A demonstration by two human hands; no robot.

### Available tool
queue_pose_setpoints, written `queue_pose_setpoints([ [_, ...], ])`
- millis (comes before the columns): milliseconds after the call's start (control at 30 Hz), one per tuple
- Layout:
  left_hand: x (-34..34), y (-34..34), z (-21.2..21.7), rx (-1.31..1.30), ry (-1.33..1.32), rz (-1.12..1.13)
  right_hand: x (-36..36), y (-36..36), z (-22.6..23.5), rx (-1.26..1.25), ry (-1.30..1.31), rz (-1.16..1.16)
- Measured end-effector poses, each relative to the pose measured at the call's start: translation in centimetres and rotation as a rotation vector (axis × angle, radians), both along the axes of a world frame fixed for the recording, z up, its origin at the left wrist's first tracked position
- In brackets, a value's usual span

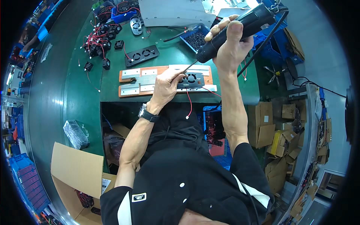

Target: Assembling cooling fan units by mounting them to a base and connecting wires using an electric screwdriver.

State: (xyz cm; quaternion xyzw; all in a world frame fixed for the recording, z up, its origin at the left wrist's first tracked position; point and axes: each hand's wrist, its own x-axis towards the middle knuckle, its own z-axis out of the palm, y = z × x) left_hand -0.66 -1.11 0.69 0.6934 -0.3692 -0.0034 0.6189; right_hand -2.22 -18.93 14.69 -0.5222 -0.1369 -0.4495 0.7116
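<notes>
Near the front edge of the green table (112,80), the black fan panel (190,81) sits right of centre on the wooden jig (150,81), long axis left-right. Left hand (164,85) is nearer, fingers bunched at its left end, can't tell if they're pinching anything; right hand (231,48)'s wrapped round a screwdriver (256,20), up-right.

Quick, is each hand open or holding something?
Left hand: curled at the thin bit; what it grips cannot be told.
Right hand: closed around a black power driver.
</notes>
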Motion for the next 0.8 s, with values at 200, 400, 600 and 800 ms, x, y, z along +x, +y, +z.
queue_pose_setpoints([
  [200,0.9,0.7,0.6,0.224,-0.297,0.119,1.0,-0.5,-2.6,-0.255,0.053,-0.134],
  [400,1.7,1.2,-0.5,0.431,-0.359,-0.003,1.4,-0.5,-3.9,-0.312,0.11,-0.159],
  [600,1.8,1.0,-0.8,0.382,-0.349,-0.005,1.7,-0.4,-4.0,-0.348,0.088,-0.134],
  [800,1.7,1.2,-1.1,0.371,-0.347,-0.02,2.3,0.1,-4.8,-0.256,0.064,-0.016],
])
